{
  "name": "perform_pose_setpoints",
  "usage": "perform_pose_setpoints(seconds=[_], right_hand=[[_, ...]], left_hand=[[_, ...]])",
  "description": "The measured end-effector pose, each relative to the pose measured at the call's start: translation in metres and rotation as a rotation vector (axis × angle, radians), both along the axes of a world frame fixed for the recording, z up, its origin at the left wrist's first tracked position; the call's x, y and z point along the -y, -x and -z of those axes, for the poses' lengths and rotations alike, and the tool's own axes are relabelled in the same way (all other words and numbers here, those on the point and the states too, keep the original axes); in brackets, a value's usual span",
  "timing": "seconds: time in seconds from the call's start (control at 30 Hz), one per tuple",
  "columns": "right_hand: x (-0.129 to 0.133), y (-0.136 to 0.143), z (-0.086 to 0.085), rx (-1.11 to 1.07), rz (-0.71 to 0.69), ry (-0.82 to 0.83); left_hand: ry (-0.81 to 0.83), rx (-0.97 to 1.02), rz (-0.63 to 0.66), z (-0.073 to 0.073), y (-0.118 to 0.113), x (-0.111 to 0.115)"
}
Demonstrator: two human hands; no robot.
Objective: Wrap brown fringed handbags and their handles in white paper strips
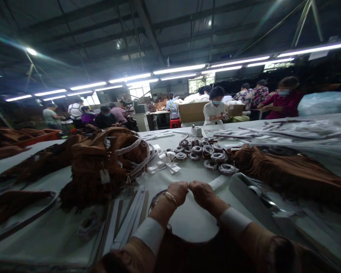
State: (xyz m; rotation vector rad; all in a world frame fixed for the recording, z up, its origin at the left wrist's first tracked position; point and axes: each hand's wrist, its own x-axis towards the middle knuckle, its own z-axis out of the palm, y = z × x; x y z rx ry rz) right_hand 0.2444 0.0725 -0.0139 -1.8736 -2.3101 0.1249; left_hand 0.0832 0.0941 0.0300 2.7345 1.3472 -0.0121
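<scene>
My left hand (177,192), with a bracelet at the wrist, and my right hand (201,193) meet over the pale tabletop (191,223). Both have their fingers curled and fingertips pressed together, nearly touching each other. Whatever they may pinch is too small or hidden to make out. Just beyond them lie several wrapped coils (196,149), dark cord-like rolls in whitish wrapping. White paper slips (166,165) are scattered to the left of the coils. A dark rounded thing (157,198) shows partly behind my left wrist.
A brown fringed bag (95,153) with wrapped handles stands on the left. Another brown fringed piece (292,167) lies on the right, behind a grey dispenser-like device (250,193). Long flat strips (130,218) lie beside my left forearm. Several people work beyond the table.
</scene>
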Motion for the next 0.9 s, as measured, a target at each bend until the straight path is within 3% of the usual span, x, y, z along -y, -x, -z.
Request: perform_pose_setpoints(seconds=[0.1,0.27,0.47,0.6,0.73,0.9], right_hand=[[-0.001,-0.011,0.009,0.024,-0.015,0.013],[-0.004,-0.028,0.023,0.023,-0.05,0.087],[-0.007,-0.014,0.009,0.025,-0.11,0.067],[-0.007,0.006,0.006,-0.057,-0.25,-0.034],[-0.013,0.001,0.021,-0.019,-0.196,0.049],[-0.034,-0.026,0.034,-0.039,-0.221,0.217]], left_hand=[[0.033,-0.018,-0.047,0.018,-0.004,-0.012],[0.075,-0.019,-0.062,0.035,0.018,-0.016],[0.102,0.022,-0.078,0.041,0.022,-0.019],[0.125,0.088,0.02,0.045,0.021,-0.019],[0.156,0.107,0.035,0.056,0.029,-0.017],[0.191,0.083,-0.015,0.08,0.031,-0.023]])
